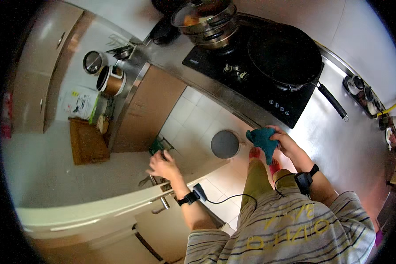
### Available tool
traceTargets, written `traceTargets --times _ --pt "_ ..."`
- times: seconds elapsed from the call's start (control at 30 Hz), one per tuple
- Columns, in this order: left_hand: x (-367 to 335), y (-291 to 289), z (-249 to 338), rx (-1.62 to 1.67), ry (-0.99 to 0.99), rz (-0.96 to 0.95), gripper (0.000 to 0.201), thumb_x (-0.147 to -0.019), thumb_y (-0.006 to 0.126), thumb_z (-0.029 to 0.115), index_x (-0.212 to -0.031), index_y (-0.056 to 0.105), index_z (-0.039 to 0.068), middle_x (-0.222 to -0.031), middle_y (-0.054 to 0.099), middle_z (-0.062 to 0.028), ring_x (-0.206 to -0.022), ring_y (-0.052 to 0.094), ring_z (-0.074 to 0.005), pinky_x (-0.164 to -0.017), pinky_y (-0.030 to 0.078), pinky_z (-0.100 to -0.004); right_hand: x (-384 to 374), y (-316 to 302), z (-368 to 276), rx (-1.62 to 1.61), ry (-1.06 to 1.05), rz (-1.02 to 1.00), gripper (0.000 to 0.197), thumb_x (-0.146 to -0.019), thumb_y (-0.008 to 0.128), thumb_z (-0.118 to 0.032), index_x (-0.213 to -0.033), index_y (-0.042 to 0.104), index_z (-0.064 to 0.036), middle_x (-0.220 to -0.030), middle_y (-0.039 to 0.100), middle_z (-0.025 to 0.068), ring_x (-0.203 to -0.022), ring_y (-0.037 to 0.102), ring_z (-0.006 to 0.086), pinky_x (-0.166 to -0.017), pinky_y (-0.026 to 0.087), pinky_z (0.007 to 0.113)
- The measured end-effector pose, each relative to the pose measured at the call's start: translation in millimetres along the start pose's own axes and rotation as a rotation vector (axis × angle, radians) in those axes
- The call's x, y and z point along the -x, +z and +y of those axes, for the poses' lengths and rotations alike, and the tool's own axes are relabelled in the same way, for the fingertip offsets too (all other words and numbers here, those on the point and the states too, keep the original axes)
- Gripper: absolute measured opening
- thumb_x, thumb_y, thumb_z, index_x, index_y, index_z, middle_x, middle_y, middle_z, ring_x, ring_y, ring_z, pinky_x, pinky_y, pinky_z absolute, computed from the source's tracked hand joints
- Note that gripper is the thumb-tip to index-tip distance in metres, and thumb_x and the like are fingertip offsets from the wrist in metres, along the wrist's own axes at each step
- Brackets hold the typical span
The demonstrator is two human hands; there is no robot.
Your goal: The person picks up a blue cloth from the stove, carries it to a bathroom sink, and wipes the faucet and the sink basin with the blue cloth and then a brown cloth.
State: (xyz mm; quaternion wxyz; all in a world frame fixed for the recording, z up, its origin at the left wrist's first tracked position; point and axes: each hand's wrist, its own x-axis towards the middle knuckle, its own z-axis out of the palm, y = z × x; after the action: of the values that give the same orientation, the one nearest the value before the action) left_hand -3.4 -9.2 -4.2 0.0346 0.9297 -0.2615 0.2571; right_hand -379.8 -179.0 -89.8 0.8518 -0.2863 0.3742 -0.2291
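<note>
A crumpled teal cloth (263,140) hangs from my right hand (283,141), whose fingers are closed on it beside the front edge of the counter. On the left, my left hand (163,167) is held over the edge of a pale door (105,204), its fingers apart and slightly bent, with nothing seen in them. Just below that hand are the door's metal lever handle (163,201) and latch. Whether the hand touches the door edge I cannot tell. Both wrists wear black straps with small boxes, joined to a cable.
A black cooktop (233,72) carries a large frying pan (286,53) with its handle jutting right, and a steel steamer pot (209,26). A round grey-topped bin (225,144) stands on the tiled floor. Jars (361,90) line the right counter; a wooden board (89,141) leans at left.
</note>
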Motion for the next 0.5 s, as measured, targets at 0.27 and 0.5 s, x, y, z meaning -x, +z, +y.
traceTargets --times 0.27,0.5 --pt "-5.8 121.1 208.7 1.146 0.306 -0.478 0.030 -0.082 0.064 0.018 -0.106 0.062 0.001 -0.105 0.062 -0.0153 -0.097 0.056 -0.0321 -0.086 0.045 -0.0385 -22.9 20.0 -47.4 -0.036 -0.090 0.204 0.051 -0.071 0.052 -0.007 -0.122 0.045 -0.0075 -0.107 0.052 0.0082 -0.091 0.055 0.0193 -0.077 0.049 0.030" --pt "-47.7 152.7 348.7 1.028 0.419 -0.629 0.040 -0.086 0.060 0.030 -0.116 0.058 0.004 -0.119 0.054 -0.0198 -0.116 0.044 -0.0375 -0.090 0.043 -0.0510 -20.1 18.7 -60.2 -0.024 -0.151 0.433 0.049 -0.071 0.052 -0.003 -0.120 0.048 -0.0085 -0.101 0.054 0.0075 -0.089 0.055 0.0196 -0.077 0.048 0.030"
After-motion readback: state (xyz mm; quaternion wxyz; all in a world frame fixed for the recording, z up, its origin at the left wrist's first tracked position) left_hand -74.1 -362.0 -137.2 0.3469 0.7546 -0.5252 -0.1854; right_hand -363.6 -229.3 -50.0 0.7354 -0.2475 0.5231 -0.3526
